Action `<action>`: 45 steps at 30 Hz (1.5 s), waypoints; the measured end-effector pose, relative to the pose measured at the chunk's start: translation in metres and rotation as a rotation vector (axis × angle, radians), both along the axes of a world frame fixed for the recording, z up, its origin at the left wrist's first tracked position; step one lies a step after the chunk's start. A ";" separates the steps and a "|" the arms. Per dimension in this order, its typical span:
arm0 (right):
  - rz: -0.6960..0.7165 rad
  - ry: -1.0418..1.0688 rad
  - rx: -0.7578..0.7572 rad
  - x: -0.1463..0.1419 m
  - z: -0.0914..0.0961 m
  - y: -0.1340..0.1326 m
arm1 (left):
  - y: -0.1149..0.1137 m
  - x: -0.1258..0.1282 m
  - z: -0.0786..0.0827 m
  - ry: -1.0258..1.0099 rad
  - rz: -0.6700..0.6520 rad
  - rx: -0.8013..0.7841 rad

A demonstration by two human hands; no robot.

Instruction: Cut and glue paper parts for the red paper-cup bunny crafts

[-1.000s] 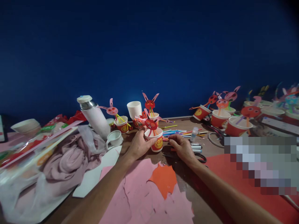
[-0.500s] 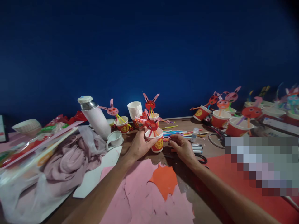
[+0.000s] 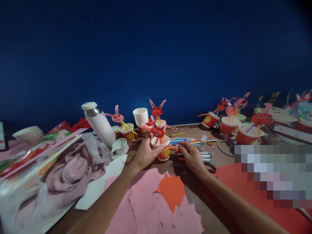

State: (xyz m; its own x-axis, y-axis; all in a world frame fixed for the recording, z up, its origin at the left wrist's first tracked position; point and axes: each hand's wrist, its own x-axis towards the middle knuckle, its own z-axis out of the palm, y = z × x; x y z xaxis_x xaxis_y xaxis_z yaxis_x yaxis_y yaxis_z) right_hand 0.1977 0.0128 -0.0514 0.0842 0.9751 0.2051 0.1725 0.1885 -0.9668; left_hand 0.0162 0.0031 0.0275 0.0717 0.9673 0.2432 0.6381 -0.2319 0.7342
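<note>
My left hand (image 3: 144, 154) is wrapped round the side of a red and white paper cup (image 3: 165, 154) with a yellow emblem. A red paper animal face (image 3: 158, 132) on straws rises from the cup's mouth. At the cup's right side, my right hand (image 3: 193, 156) pinches the end of a small orange-red arm piece (image 3: 174, 148) that sticks out from the cup; how it is fixed there is too small to tell. Scissors (image 3: 210, 167) lie below my right hand, beside several markers (image 3: 206, 157).
Pink paper (image 3: 143, 198) with an orange scrap (image 3: 172, 190) covers the front. Left are a white mug (image 3: 120, 147), a thermos (image 3: 99, 126) and bagged cloth (image 3: 73, 165). Behind stand stacked cups (image 3: 140, 116) and loose straws (image 3: 181, 140). Finished-looking cup figures (image 3: 230, 125) and red paper (image 3: 234, 182) lie right.
Both hands stay at the cup with almost the same hold. My right fingers have shifted slightly to the right, and more of the arm piece shows between them and the cup.
</note>
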 end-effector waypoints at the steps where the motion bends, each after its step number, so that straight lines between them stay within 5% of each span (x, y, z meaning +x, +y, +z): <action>1: -0.002 -0.002 0.005 0.000 0.000 0.000 | 0.000 0.000 0.000 0.004 0.008 -0.001; 12: -0.181 -0.152 0.213 0.004 0.016 -0.002 | -0.003 0.003 0.005 0.049 0.027 0.041; 23: 0.016 -0.627 0.383 -0.013 0.019 -0.019 | -0.022 0.015 0.018 0.043 0.043 0.067; 29: -0.058 -0.776 0.403 -0.018 0.021 -0.021 | -0.011 0.016 -0.005 0.014 -0.060 0.108; 32: -0.065 -0.773 0.398 -0.019 0.021 -0.022 | -0.011 0.016 -0.008 0.002 -0.079 0.093; 38: -0.065 -0.619 0.324 -0.018 0.034 -0.024 | -0.021 0.008 0.016 0.059 -0.101 0.101; 45: -0.004 -0.351 0.268 0.000 0.053 -0.009 | -0.011 -0.015 0.026 -0.099 -0.162 0.183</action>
